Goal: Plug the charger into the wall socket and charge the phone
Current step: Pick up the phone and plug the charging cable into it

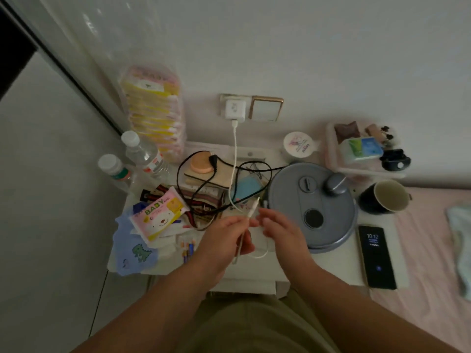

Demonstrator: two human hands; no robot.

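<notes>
The left hand's (226, 238) grip is pinching the white charging cable (234, 159) near its connector; the right hand's (277, 230) grip is hovering slack, fingers apart. In my judgement the cable is risking a snag on the black cord (204, 182) just beyond the grip, and the phone (376, 256) is lying well to the right.

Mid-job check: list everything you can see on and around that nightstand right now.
White charger block: 1, in wall socket.
White charging cable: 1, hanging from charger to hands.
Gold-framed wall switch: 1, right of charger.
Black phone: 1, lit, nightstand right edge.
Grey round lidded appliance: 1, centre-right.
Dark mug: 1, right of appliance.
Clear water bottles: 2, back left.
Pink baby-wipes pack: 1, front left.
Black cord: 1, tangled, centre.
Left hand: holding cable.
Right hand: open, beside cable end.
</notes>
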